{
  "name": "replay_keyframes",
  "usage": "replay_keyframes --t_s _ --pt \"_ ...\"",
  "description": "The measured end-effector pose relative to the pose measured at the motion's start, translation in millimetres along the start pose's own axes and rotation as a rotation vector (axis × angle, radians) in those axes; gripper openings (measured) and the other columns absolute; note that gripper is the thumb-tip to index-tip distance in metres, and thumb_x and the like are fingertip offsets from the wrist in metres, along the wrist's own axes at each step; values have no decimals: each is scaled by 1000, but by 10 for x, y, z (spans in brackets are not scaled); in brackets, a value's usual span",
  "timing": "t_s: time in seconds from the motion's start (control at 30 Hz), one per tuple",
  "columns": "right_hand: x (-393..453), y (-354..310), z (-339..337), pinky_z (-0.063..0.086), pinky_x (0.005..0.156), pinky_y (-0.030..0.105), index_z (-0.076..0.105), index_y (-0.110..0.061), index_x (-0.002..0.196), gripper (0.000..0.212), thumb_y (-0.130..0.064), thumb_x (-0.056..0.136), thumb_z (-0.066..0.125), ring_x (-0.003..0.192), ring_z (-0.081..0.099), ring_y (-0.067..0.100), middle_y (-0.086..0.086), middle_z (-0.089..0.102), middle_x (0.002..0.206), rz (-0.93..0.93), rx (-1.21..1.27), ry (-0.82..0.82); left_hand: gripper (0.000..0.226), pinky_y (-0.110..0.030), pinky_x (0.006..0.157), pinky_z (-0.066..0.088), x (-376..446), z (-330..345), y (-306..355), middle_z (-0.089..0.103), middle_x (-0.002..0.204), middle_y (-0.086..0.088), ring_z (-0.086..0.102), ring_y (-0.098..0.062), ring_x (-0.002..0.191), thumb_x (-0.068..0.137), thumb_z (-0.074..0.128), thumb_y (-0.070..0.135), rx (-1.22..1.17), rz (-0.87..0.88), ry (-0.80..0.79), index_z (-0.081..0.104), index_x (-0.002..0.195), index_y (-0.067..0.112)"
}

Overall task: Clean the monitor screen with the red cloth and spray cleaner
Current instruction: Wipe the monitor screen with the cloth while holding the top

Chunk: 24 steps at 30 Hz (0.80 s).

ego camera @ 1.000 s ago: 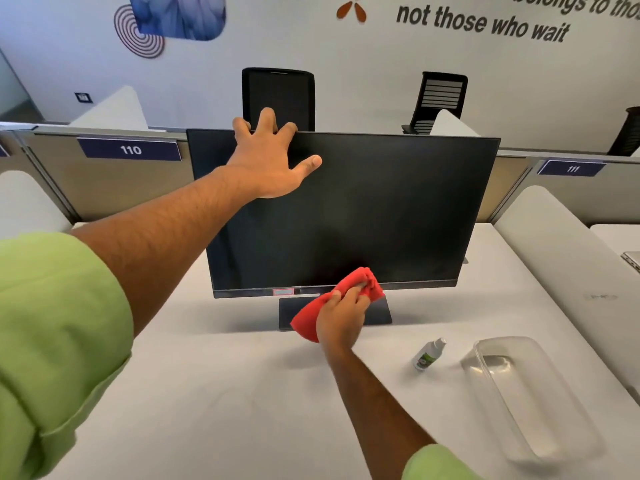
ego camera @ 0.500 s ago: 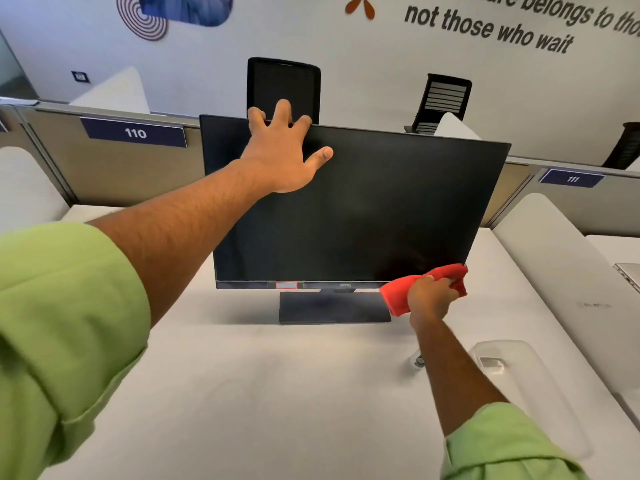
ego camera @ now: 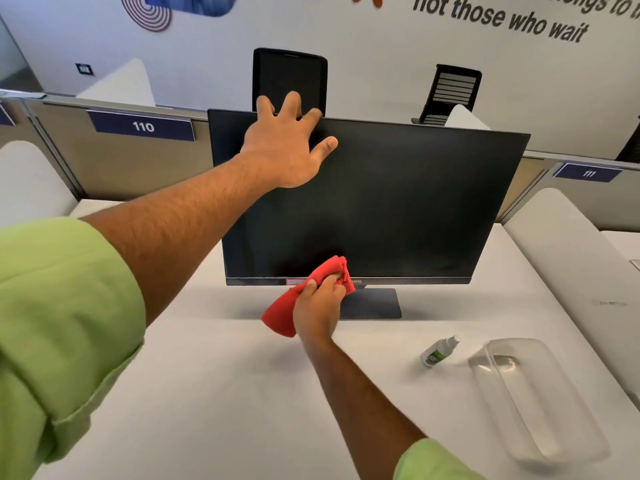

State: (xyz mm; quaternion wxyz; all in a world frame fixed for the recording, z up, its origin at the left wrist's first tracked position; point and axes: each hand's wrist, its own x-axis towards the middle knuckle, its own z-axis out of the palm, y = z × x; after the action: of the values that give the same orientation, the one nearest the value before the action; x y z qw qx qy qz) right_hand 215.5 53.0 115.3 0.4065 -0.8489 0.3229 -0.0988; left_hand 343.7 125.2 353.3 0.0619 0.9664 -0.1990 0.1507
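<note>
A black monitor (ego camera: 408,202) stands on its flat base on the white desk, its screen dark. My left hand (ego camera: 285,147) grips its top edge near the left corner, fingers hooked over the back and thumb on the screen. My right hand (ego camera: 320,306) is closed on the bunched red cloth (ego camera: 287,311) and presses its upper end against the bottom edge of the screen, left of the middle. A small white spray bottle (ego camera: 438,351) with a green label lies on its side on the desk to the right, apart from both hands.
A clear plastic tray (ego camera: 540,400) sits at the right, beside the spray bottle. White padded dividers flank the desk on both sides. A partition with signs 110 and 111 runs behind the monitor, with black chairs (ego camera: 289,79) beyond it.
My right hand swept the red cloth along the bottom of the screen to the right corner and has come back to left of the middle. My left hand kept its grip on the top edge.
</note>
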Motion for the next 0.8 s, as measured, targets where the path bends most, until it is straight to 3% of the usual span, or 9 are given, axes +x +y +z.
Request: replay_keyframes --t_s 0.2,0.3,0.43,0.67,0.8 --pt "662 303 -623 44 112 49 23 2 163 60 -27 112 38 134 52 48 29 37 157 172 39 179 73 -48 84 58 -13 -14 23 30 147 -6 25 -46 136 93 23 73 19 16 9 29 152 28" --pt "888 463 -848 47 110 55 25 -2 163 58 -30 113 37 131 55 48 25 41 155 245 1 240 73 -48 85 57 -4 -49 10 29 150 -4 26 -44 136 94 24 72 45 40 2 28 152 29" --pt "734 461 -690 49 109 56 17 -7 166 60 -30 114 36 131 55 47 22 41 154 204 -14 259 76 -50 85 55 -17 -115 -21 30 151 -2 31 -39 135 93 26 74 98 71 -13 27 153 28" --pt "-101 -3 179 48 103 47 19 -3 166 65 -22 109 45 126 55 46 24 41 153 4 35 111 76 -48 85 52 -24 -156 21 31 154 -1 36 -38 133 95 24 72 151 86 -30 27 155 25" --pt "-348 -137 420 51 107 39 13 -9 167 63 -34 113 35 131 57 31 10 42 155 -74 -59 -28 73 -47 81 50 -19 -167 9 35 152 -1 43 -38 128 96 25 69 181 86 -25 30 153 24"
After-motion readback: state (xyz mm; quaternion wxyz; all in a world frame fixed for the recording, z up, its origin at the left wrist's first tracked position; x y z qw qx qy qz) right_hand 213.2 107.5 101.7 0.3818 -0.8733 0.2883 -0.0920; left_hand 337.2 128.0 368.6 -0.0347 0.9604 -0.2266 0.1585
